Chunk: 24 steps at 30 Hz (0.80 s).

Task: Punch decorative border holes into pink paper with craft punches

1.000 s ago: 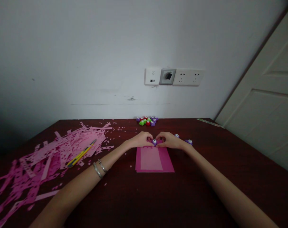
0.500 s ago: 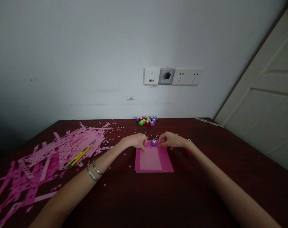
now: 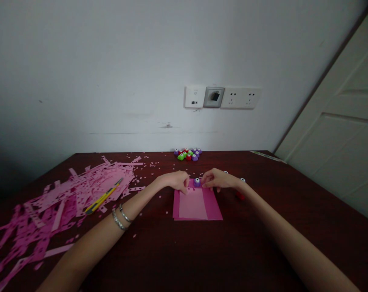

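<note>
While the hands [image 3: 177,179] [image 3: 217,178] curve inward, a purple punch [image 3: 197,182] sits between.

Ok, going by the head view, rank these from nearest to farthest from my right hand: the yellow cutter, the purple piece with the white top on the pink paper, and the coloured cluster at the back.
From the right hand:
1. Purple piece, just left of the fingers.
2. Coloured cluster, beyond, slightly left.
3. Yellow cutter, well off left.
</note>
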### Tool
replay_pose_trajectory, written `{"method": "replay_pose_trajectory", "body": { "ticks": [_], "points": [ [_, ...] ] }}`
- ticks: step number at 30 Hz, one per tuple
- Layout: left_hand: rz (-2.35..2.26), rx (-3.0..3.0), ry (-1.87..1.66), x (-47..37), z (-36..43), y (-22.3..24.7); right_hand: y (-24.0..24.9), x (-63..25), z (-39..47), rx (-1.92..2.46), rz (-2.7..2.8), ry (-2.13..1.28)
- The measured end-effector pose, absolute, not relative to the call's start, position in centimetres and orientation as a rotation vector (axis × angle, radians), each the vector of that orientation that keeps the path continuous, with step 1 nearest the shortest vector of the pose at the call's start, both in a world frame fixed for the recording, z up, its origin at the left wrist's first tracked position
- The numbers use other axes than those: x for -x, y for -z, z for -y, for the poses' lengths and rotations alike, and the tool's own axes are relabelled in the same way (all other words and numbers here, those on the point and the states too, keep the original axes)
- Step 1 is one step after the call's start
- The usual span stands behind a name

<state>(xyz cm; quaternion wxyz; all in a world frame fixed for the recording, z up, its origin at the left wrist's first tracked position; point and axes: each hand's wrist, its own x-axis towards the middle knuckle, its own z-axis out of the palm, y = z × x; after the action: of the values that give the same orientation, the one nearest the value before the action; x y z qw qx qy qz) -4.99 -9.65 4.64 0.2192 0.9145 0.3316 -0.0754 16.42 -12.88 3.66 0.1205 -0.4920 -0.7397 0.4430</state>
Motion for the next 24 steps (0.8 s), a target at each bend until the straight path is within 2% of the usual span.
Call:
{"method": "replay_pose_trajectory", "body": {
  "ticks": [10, 24],
  "points": [
    [-0.834, -2.456, 0.151, 5.4, 9.6, -5.1, -2.9, -16.2, 13.0, 1.431, 2.108, -1.420],
    [-0.932, -2.433, 0.022, 5.6, 9.2, -4.8, -2.5, -15.8, 13.0, 1.363, 2.172, -1.370]
  ]
}}
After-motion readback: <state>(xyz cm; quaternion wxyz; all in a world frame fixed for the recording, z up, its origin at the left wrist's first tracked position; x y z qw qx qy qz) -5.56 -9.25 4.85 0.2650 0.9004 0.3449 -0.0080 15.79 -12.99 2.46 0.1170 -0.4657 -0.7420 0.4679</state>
